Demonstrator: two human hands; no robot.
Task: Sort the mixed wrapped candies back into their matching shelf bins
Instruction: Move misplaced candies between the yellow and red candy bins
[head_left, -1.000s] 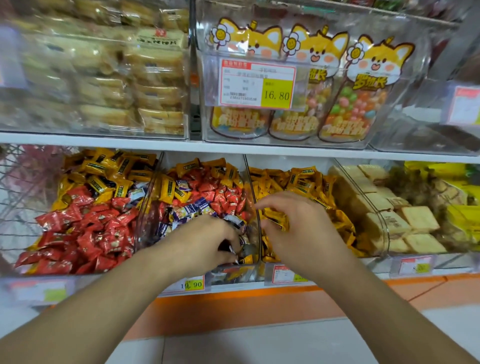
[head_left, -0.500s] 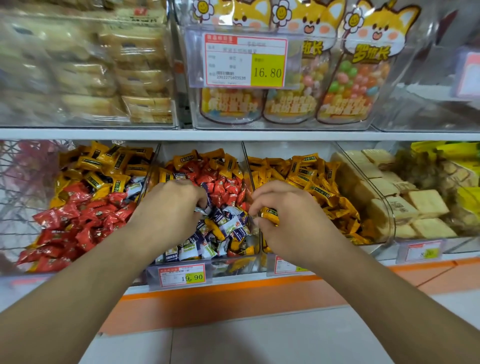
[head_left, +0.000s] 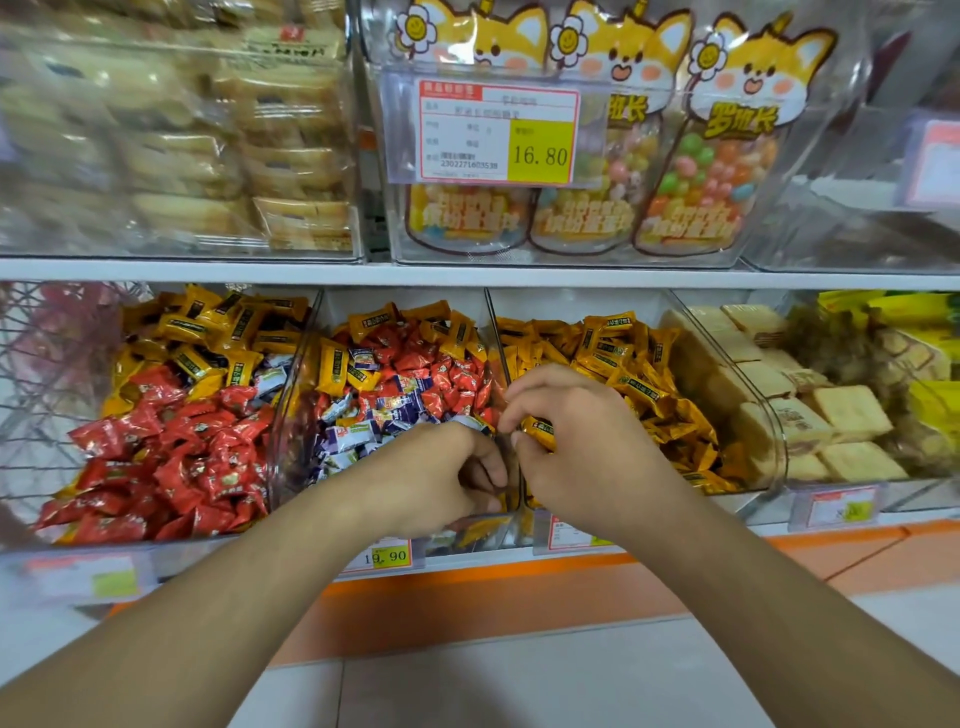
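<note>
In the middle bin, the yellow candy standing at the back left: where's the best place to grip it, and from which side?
Pinch the top edge of the yellow candy from above. It stands nearly upright on the pile, its upper end free, while red candies crowd its lower end.

1. White shelf board (head_left: 260, 270) runs across the frame, splitting an upper tier from a lower tier.
2. Upper tier: clear case of wrapped pastries (head_left: 208, 156) on the left, fox-print sweet bags (head_left: 701, 171) on the right, price tag (head_left: 498, 132) reading 16.80.
3. Orange strip (head_left: 519, 587) under the lower shelf edge.
4. Pale tiled floor (head_left: 519, 680) below.
5. Wire basket (head_left: 47, 374) at far left.
6. Packed biscuits (head_left: 841, 415) at far right.
7. Even indoor light.
</note>
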